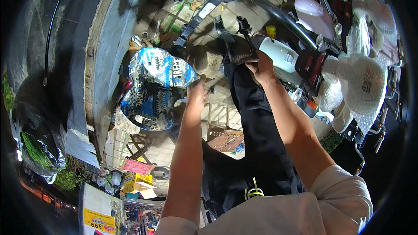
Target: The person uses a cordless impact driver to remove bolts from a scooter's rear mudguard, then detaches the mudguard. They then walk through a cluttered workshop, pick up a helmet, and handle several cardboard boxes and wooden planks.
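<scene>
My right hand (262, 66) is closed on the lower edge of a dark, blocky part (241, 51) with black prongs standing up from its far side. The part sits above my black-trousered knee (239, 78). To the left, my left hand (198, 90) has its fingers drawn together. A small dark bit shows beside them, too unclear to name. Close by that hand is a rounded blue, white and black printed piece (156, 89) with tyre-tread patterns. A brownish, stone-like lump (205, 61) lies just beyond the left fingers.
A black handlebar-like bar (265, 4) crosses the far side. On the right stand several scooters or bikes, one with a bubble-wrapped part (363, 85). A grey board (115, 39) with a wooden edge rises at left. Yellow boxes (137, 182) sit near a pink-topped stool (137, 166).
</scene>
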### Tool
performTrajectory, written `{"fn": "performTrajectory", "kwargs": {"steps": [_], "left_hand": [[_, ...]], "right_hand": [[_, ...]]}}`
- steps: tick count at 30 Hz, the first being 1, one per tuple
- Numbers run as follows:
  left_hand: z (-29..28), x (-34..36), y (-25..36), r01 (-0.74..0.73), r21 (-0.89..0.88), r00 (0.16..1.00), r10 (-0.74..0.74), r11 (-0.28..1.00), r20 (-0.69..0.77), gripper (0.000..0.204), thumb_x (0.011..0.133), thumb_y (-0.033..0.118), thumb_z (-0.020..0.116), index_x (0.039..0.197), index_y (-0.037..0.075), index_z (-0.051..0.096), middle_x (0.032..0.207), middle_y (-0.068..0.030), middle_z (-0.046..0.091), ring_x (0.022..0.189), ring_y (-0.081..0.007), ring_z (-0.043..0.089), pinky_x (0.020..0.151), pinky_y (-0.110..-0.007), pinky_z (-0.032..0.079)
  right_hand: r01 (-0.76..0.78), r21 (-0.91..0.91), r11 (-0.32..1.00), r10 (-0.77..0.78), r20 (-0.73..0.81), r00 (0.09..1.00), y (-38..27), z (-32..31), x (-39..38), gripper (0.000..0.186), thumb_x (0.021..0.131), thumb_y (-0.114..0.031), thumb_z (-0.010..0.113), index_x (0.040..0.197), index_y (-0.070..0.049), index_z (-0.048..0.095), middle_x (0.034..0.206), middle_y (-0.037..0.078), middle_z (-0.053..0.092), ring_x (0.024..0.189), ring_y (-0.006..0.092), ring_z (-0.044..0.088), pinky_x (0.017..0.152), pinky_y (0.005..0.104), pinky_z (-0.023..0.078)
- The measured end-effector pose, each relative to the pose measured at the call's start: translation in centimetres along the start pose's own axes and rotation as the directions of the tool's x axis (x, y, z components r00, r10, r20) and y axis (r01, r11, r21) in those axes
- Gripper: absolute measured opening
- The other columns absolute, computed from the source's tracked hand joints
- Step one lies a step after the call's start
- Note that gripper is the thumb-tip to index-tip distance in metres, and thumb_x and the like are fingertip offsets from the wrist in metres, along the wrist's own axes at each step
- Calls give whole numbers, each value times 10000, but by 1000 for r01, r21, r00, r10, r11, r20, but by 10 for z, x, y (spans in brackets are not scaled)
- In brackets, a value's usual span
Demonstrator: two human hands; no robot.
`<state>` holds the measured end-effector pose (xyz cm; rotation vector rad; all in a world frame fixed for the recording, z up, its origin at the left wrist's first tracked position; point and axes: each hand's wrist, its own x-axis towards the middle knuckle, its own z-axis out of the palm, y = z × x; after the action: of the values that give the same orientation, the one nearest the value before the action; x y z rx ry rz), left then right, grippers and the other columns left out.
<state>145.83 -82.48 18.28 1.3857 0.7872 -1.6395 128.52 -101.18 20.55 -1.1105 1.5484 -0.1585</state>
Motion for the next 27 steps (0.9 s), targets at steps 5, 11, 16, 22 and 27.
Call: {"fn": "performTrajectory", "kwargs": {"steps": [5, 11, 16, 22, 27], "left_hand": [[-15, 3, -9, -32, 107, 995, 42, 994, -93, 293, 914, 320, 640, 932, 28, 660, 541, 82, 294, 412, -51, 260, 388, -240, 236], [-17, 7, -27, 6, 50, 994, -1, 999, -106, 231, 877, 309, 687, 788, 127, 576, 559, 95, 354, 412, -24, 271, 377, -217, 198], [-17, 9, -35, -113, -47, 992, 110, 992, -57, 219, 866, 320, 694, 811, 137, 589, 569, 105, 341, 420, -23, 258, 391, -205, 179], [-21, 5, -31, -24, -69, 998, 21, 997, -52, 272, 864, 330, 701, 953, 80, 645, 719, 50, 565, 468, -26, 296, 409, -204, 203], [-20, -5, -18, 26, -9, 999, -26, 1000, -25, 305, 883, 363, 679, 940, 65, 650, 726, 55, 557, 479, -21, 294, 422, -203, 206]], "right_hand": [[-340, 753, 563, 396, 115, 911, -1, 31, 113, 261, 888, -242, 611, 1094, -82, 612, 1086, 99, 643, 1001, 278, 625, 872, 435, 541], [-373, 758, 535, 421, 144, 896, -39, 80, 190, 273, 991, -260, 454, 1087, -32, 570, 1095, 133, 647, 944, 334, 641, 776, 498, 579], [-362, 859, 362, 592, 88, 801, -80, 110, 210, 318, 958, -306, 541, 1125, -39, 590, 1127, 117, 639, 962, 303, 638, 730, 488, 586], [-247, 891, 381, 313, 127, 941, -96, 104, 220, 161, 883, -261, 615, 970, -127, 596, 944, 8, 646, 852, 171, 609, 623, 308, 476], [-341, 880, 329, 183, 295, 938, -89, 113, 214, 258, 884, -283, 633, 1051, -90, 597, 988, 68, 661, 931, 228, 630, 761, 428, 540]]}}
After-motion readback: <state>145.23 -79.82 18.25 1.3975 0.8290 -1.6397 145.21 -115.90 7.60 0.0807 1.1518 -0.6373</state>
